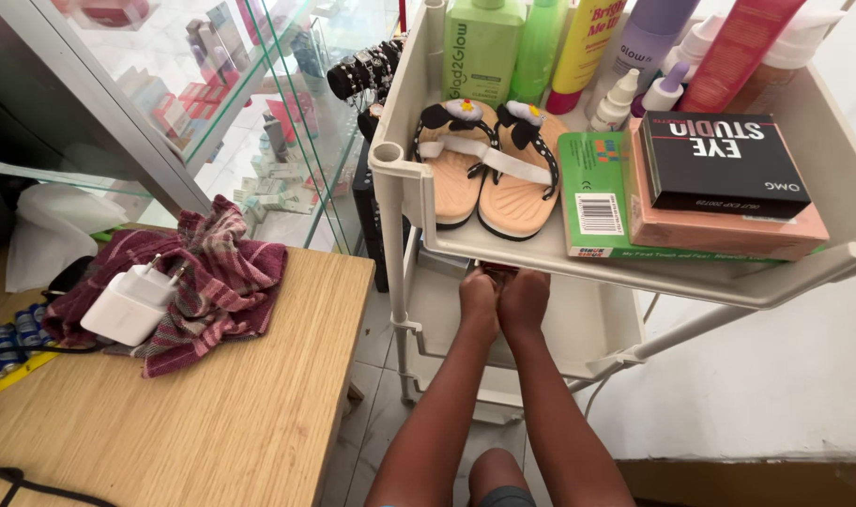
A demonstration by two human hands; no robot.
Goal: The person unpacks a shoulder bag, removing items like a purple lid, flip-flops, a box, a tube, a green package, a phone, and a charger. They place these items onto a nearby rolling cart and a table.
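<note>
Both of my arms reach down under the top tray of a white trolley [395, 164]. My left hand [479, 299] and my right hand [525, 297] are side by side, fingers closed on a small dark red object [499, 269] at the front of the middle shelf [592, 324]. Most of that object is hidden by the top tray's edge. On the top tray lie a pair of tan sandals [489, 160] with black straps, a green box [592, 197], a pink box [728, 225] and a black box [719, 160].
Several bottles [541, 47] stand at the back of the top tray. To the left, a wooden table [212, 413] carries a plaid cloth [217, 272], a white charger [128, 305] and batteries [1, 347]. A glass display cabinet [240, 103] stands behind it.
</note>
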